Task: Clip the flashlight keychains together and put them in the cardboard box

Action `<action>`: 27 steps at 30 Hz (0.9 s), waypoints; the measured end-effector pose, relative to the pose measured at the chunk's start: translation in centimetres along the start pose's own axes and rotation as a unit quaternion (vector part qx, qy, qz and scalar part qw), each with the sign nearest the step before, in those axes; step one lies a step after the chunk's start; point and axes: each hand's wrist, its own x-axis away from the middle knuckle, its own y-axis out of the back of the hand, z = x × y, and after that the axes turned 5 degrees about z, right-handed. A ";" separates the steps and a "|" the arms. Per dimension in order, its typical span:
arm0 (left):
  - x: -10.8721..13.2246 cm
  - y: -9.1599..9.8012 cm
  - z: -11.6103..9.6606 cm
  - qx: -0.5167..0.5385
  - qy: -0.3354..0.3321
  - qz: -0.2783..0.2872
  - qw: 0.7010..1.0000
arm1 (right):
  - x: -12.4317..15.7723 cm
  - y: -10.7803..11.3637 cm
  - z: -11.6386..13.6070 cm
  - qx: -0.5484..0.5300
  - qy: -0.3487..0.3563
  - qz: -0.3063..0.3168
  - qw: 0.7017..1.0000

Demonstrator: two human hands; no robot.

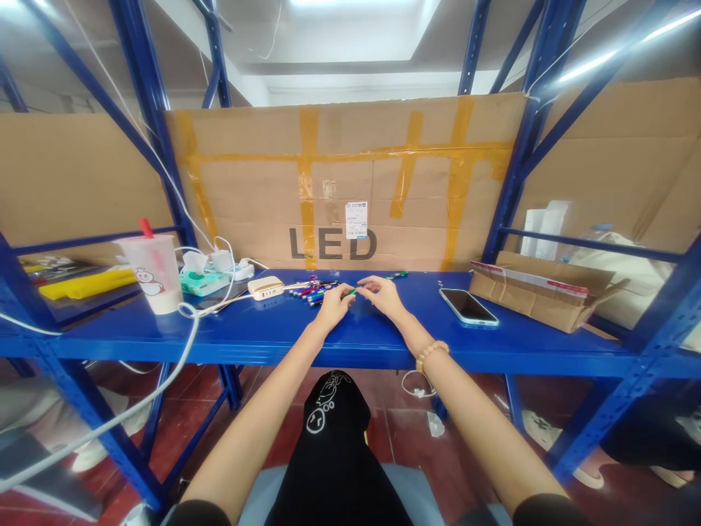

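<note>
With 12 o'clock straight ahead of the person, both hands meet over the blue surface [372, 345]. The left hand [333, 305] has its fingers closed on a small green pen-like piece [353, 291], which sits between the two hands. The right hand [382, 294] has its fingers bent toward the opposite end of this piece; whether they grip it or only touch it cannot be told. A beaded bracelet [431, 355] encircles the right wrist.

Relative to the hands, a pile of pens [313, 292] lies at 10 o'clock, just beside the left hand. A loose green pen [397, 275] lies at 2 o'clock. A smartphone [469, 307] rests screen up at 3 o'clock, with an open cardboard box [534, 294] beyond it. A cream-coloured block with ports [266, 288] stands at 9 o'clock; farther along that direction stands a plastic cup [153, 274] with a red straw. At 12 o'clock, a taped cardboard panel [339, 186] marked "LED" stands upright behind the surface.
</note>
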 end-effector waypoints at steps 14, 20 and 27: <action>0.3 0.4 -0.5 -0.112 -0.066 0.023 0.991 | 1.1 0.7 1.8 0.243 0.060 0.090 0.964; 0.4 0.4 -0.7 -0.139 -0.089 0.063 0.984 | 1.2 0.9 0.9 0.116 0.002 0.130 0.985; 0.1 0.2 -0.8 -0.072 -0.074 0.033 0.994 | 0.6 0.3 1.0 -0.067 -0.056 0.108 0.990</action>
